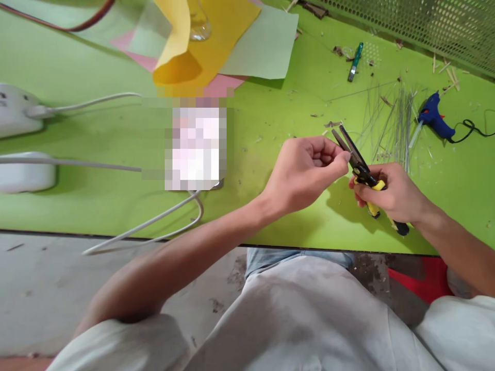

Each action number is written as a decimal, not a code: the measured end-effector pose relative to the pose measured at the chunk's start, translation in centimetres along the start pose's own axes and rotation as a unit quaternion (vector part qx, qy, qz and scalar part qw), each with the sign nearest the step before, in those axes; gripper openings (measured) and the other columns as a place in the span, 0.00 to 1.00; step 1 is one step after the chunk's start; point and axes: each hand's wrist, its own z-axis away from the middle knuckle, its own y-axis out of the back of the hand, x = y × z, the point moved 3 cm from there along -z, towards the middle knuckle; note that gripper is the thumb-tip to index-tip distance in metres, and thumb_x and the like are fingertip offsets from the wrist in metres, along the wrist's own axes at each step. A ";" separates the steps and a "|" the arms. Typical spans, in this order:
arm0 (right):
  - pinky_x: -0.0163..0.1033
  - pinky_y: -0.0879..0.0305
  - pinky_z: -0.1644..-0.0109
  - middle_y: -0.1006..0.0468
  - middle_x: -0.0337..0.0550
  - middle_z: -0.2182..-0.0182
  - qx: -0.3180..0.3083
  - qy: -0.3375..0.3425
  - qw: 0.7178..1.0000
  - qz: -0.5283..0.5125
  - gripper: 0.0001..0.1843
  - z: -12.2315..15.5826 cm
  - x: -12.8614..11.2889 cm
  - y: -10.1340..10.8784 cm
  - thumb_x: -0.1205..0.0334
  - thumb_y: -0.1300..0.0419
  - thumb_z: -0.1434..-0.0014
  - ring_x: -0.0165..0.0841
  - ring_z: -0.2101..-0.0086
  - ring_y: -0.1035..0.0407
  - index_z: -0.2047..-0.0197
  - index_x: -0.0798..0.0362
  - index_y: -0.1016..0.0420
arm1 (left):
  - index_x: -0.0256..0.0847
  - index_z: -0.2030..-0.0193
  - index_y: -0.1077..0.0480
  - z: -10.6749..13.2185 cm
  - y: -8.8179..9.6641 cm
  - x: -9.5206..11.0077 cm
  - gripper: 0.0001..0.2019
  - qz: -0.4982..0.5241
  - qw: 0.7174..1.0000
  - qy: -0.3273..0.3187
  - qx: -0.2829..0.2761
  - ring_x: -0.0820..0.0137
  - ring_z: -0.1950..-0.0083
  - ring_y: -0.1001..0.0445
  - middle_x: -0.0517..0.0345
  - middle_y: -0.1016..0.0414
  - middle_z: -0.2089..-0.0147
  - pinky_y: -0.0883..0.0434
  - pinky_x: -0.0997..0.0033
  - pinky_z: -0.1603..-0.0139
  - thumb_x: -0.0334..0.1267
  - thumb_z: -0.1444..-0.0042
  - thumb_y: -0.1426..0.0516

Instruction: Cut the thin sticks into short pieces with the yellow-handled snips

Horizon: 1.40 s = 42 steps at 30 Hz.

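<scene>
In my right hand (398, 193) are wire strippers (360, 166) with long black jaws and yellow-and-black handles. Their jaws point up and to the left, and the tips stand slightly apart. My left hand (309, 172) is closed in a pinch, thumb and forefinger beside the jaws. Whatever lies between those fingertips is too small to make out. Beyond the tool, a loose bundle of thin metal wires (404, 121) is spread on the green table (263, 123).
A blue glue gun (435, 118) with its cord lies at right, near a green-handled cutter (356, 62). Coloured paper sheets (259, 46) lie at the back beside a perforated green rack (436, 26). White charger blocks (27, 172) and cables sit left of a blurred patch. Small scraps dot the tabletop.
</scene>
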 end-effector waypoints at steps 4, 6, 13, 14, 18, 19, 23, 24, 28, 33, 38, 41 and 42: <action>0.37 0.40 0.78 0.22 0.40 0.81 -0.047 -0.072 0.995 0.049 0.09 -1.1 0.2 0.0 0.59 0.31 0.46 0.32 0.81 0.32 0.74 0.52 0.22 | 0.38 0.74 0.29 -0.7 0.2 -1.4 0.10 0.020 0.999 0.035 0.005 0.80 0.81 0.42 0.65 0.35 0.82 0.46 0.78 0.82 0.33 0.45 0.35; 0.35 0.42 0.80 0.22 0.41 0.82 -0.065 -0.096 0.991 0.073 0.10 -1.6 0.2 -0.1 0.62 0.33 0.46 0.30 0.82 0.34 0.78 0.52 0.24 | 0.38 0.75 0.30 -1.0 0.4 -2.2 0.11 0.031 0.997 0.065 0.001 0.81 0.82 0.43 0.65 0.36 0.82 0.47 0.78 0.83 0.34 0.45 0.35; 0.34 0.42 0.84 0.28 0.39 0.87 -0.019 -0.177 0.984 0.003 0.21 -3.0 1.0 -0.8 0.60 0.27 0.45 0.30 0.86 0.35 0.83 0.52 0.30 | 0.38 0.75 0.30 -1.0 0.9 -3.4 0.11 0.033 0.995 0.097 0.008 0.81 0.83 0.43 0.65 0.35 0.83 0.48 0.80 0.85 0.33 0.43 0.36; 0.34 0.42 0.84 0.29 0.39 0.88 -0.008 -0.180 0.984 -0.007 0.23 -3.1 1.2 -0.7 0.57 0.25 0.45 0.29 0.87 0.35 0.83 0.52 0.31 | 0.38 0.75 0.29 -1.0 0.8 -3.4 0.11 0.037 0.995 0.096 0.007 0.81 0.83 0.42 0.65 0.34 0.82 0.48 0.80 0.85 0.33 0.42 0.36; 0.35 0.38 0.82 0.26 0.43 0.85 -0.072 -0.186 0.979 -0.037 0.27 -2.9 1.6 -0.5 0.43 0.22 0.49 0.32 0.84 0.30 0.81 0.53 0.27 | 0.38 0.76 0.30 -0.9 0.9 -3.1 0.14 0.065 0.994 0.090 0.012 0.81 0.83 0.42 0.65 0.35 0.82 0.47 0.80 0.84 0.32 0.39 0.36; 0.35 0.36 0.80 0.24 0.44 0.83 -0.088 -0.179 0.979 -0.036 0.29 -2.6 1.6 -0.2 0.40 0.22 0.49 0.33 0.82 0.29 0.80 0.54 0.26 | 0.38 0.76 0.30 -0.9 1.1 -2.9 0.15 0.079 0.993 0.088 0.019 0.81 0.83 0.42 0.64 0.35 0.82 0.46 0.80 0.84 0.32 0.37 0.36; 0.38 0.31 0.70 0.18 0.46 0.75 -0.033 -0.082 0.996 0.016 0.29 -1.6 1.3 2.6 0.34 0.24 0.47 0.37 0.72 0.23 0.70 0.53 0.20 | 0.38 0.74 0.30 -2.0 2.9 -2.0 0.17 0.155 0.983 0.072 0.068 0.81 0.80 0.38 0.63 0.33 0.78 0.41 0.81 0.82 0.34 0.32 0.36; 0.39 0.30 0.67 0.18 0.44 0.73 0.005 -0.050 0.998 0.036 0.28 -1.4 1.2 3.5 0.34 0.24 0.46 0.37 0.70 0.23 0.67 0.53 0.19 | 0.39 0.73 0.30 -2.4 3.5 -1.8 0.18 0.173 0.979 0.060 0.086 0.81 0.79 0.37 0.63 0.32 0.77 0.39 0.81 0.81 0.36 0.31 0.35; 0.42 0.31 0.61 0.22 0.40 0.68 0.136 0.022 0.980 0.144 0.25 -2.4 0.2 6.0 0.37 0.26 0.42 0.37 0.67 0.27 0.59 0.49 0.22 | 0.41 0.73 0.32 -4.0 5.3 -1.5 0.20 0.230 0.960 0.020 0.159 0.80 0.76 0.33 0.62 0.30 0.73 0.33 0.81 0.77 0.42 0.32 0.32; 0.52 0.29 0.44 0.19 0.58 0.51 0.272 -0.036 0.891 0.363 0.41 -7.1 -1.1 6.8 0.39 0.26 0.41 0.54 0.46 0.23 0.38 0.60 0.28 | 0.41 0.72 0.29 -4.8 5.1 -2.3 0.19 0.237 0.960 0.035 0.142 0.77 0.72 0.29 0.59 0.26 0.71 0.27 0.78 0.71 0.45 0.32 0.32; 0.60 0.27 0.41 0.20 0.65 0.45 0.259 -0.021 0.888 0.378 0.42 -11.8 -0.7 6.0 0.48 0.24 0.43 0.58 0.46 0.24 0.33 0.59 0.32 | 0.41 0.73 0.30 -4.9 4.9 -2.5 0.20 0.244 0.961 0.006 0.128 0.77 0.70 0.28 0.60 0.26 0.70 0.29 0.76 0.70 0.45 0.33 0.31; 0.63 0.26 0.42 0.21 0.67 0.45 0.243 0.002 0.898 0.367 0.43 -13.7 -0.7 5.2 0.48 0.26 0.43 0.57 0.48 0.24 0.31 0.58 0.33 | 0.41 0.74 0.30 -5.1 5.1 -2.7 0.21 0.239 0.960 -0.002 0.146 0.78 0.72 0.31 0.61 0.26 0.70 0.34 0.76 0.72 0.43 0.31 0.32; 0.63 0.26 0.41 0.21 0.67 0.43 0.242 0.008 0.899 0.365 0.43 -14.2 -0.9 4.9 0.48 0.26 0.42 0.58 0.46 0.24 0.31 0.58 0.34 | 0.41 0.74 0.30 -5.1 5.2 -2.8 0.20 0.235 0.961 -0.005 0.147 0.78 0.72 0.32 0.61 0.25 0.70 0.35 0.76 0.73 0.43 0.31 0.33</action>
